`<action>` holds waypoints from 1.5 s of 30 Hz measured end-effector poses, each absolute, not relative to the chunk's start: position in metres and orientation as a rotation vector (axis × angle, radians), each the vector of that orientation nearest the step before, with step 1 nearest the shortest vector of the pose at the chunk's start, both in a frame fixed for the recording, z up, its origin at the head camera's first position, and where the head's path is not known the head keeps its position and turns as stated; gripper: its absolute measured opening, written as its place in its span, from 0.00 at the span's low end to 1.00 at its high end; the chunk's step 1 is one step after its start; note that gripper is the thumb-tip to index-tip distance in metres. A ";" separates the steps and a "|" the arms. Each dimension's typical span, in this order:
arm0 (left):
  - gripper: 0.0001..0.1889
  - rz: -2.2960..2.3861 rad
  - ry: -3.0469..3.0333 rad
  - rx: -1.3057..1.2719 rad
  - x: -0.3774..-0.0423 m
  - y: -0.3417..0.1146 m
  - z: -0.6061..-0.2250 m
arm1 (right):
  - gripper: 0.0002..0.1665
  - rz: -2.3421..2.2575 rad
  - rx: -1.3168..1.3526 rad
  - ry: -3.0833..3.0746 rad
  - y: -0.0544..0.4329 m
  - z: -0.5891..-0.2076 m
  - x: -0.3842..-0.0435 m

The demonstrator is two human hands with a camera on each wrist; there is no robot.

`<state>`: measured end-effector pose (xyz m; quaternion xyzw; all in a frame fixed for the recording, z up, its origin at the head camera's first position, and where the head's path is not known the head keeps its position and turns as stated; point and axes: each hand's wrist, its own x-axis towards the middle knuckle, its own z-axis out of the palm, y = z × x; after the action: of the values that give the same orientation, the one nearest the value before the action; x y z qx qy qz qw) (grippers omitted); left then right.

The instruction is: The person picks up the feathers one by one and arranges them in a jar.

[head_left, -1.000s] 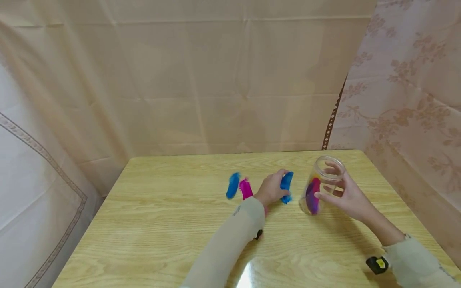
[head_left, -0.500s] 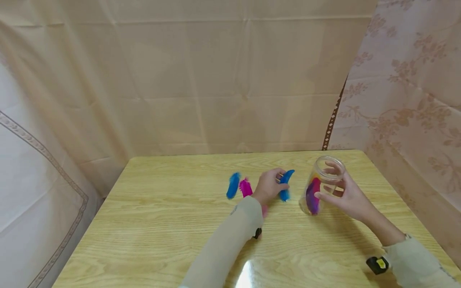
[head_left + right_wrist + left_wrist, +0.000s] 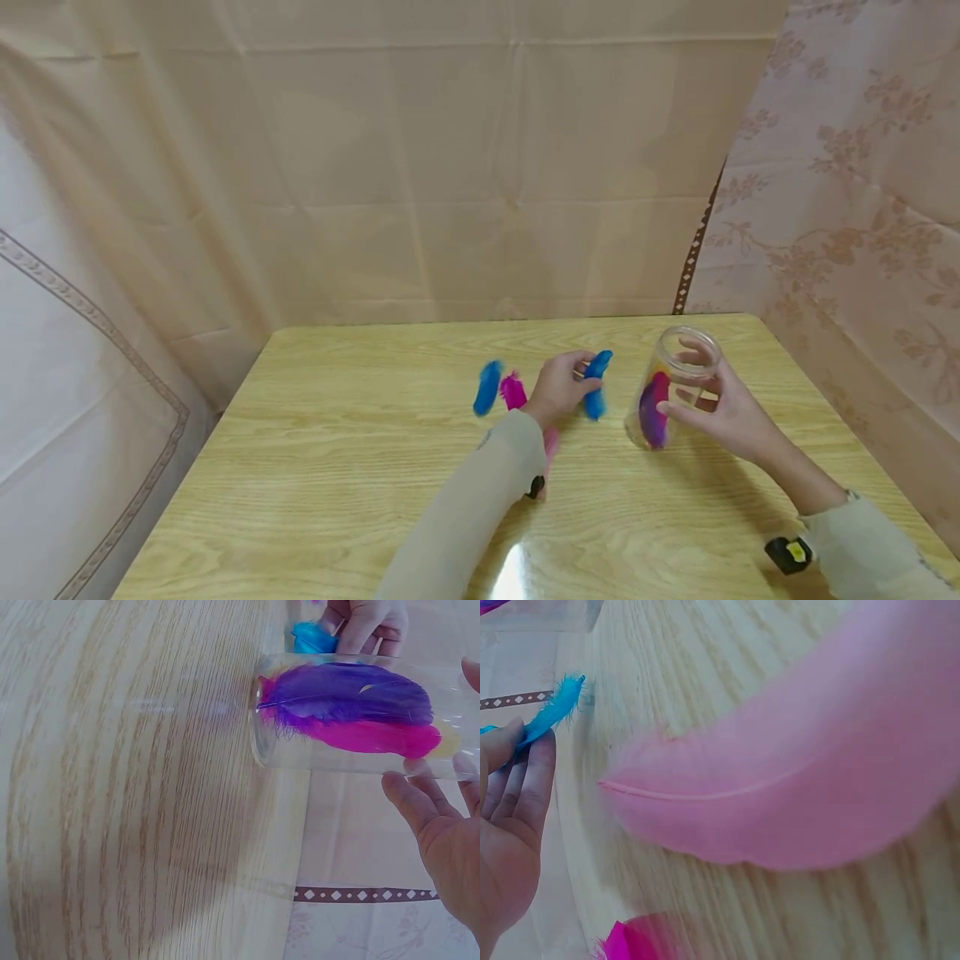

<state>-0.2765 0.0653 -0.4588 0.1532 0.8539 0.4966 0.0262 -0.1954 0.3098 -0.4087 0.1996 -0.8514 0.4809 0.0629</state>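
Note:
Between thumb and fingers of my left hand [image 3: 558, 387] is a blue feather [image 3: 597, 385], pinched and nearly upright beside the jar. The left wrist view shows its frayed end [image 3: 566, 697] poking past the fingers. My right hand [image 3: 731, 417] grips a clear jar [image 3: 636, 427] with an open mouth, standing on the table. Inside the jar lie a purple feather [image 3: 352, 694], a magenta feather [image 3: 375, 739] and something yellowish [image 3: 446, 741]. Under the left wrist a pale pink feather [image 3: 795, 802] is partly hidden in the head view.
Left of my left hand, another blue feather [image 3: 487, 388] and a magenta feather [image 3: 513, 390] lie on the wooden table [image 3: 337, 450]. A beige cloth [image 3: 450, 167] hangs behind the table, and a floral cloth [image 3: 862, 208] hangs at the right.
My left hand has shifted slightly left and raised the pinched blue feather a little. The right hand and the jar have stayed in place.

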 end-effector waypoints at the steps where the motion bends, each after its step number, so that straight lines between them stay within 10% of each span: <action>1: 0.20 1.545 2.631 0.462 -0.276 0.065 -0.459 | 0.54 1.456 0.606 -2.571 0.310 -0.409 -0.195; 45: 0.14 1.820 2.280 0.388 -0.270 0.063 -0.436 | 0.47 1.465 0.574 -2.531 0.309 -0.410 -0.195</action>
<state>-0.2695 0.0631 -0.4365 0.1311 0.7709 0.6154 0.0994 -0.1953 0.3089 -0.4097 0.1919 -0.8466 0.4898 0.0805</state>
